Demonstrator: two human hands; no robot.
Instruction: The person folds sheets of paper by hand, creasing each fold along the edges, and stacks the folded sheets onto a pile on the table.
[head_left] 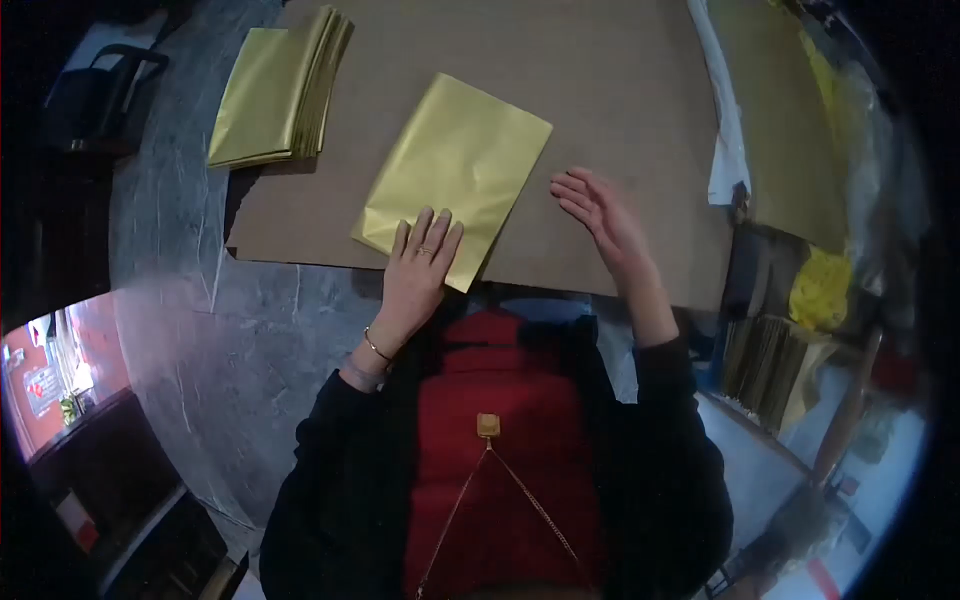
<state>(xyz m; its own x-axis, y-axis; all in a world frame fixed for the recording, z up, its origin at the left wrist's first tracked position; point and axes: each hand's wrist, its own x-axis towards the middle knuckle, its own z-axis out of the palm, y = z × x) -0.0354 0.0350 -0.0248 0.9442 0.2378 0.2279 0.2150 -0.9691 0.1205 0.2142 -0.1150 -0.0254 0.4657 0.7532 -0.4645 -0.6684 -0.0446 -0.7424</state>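
Observation:
A folded sheet of gold paper (465,150) lies at a slant on the brown cardboard (620,80) in front of me. My left hand (415,275) rests flat on its near edge, fingers stretched out over the paper. To the right of the sheet, my right hand (605,215) hovers by the cardboard, holding nothing, its fingers extended and the palm turned left. It does not touch the paper. At the upper left stands a stack of folded gold paper (270,95), its layers showing along the right side.
A white strip (725,130) runs along the cardboard's right edge, beside a larger gold sheet (780,120). Below it sit a yellow crumpled bag (820,288) and a row of upright brownish sheets (760,370). A dark object with a handle (105,95) is at the far left.

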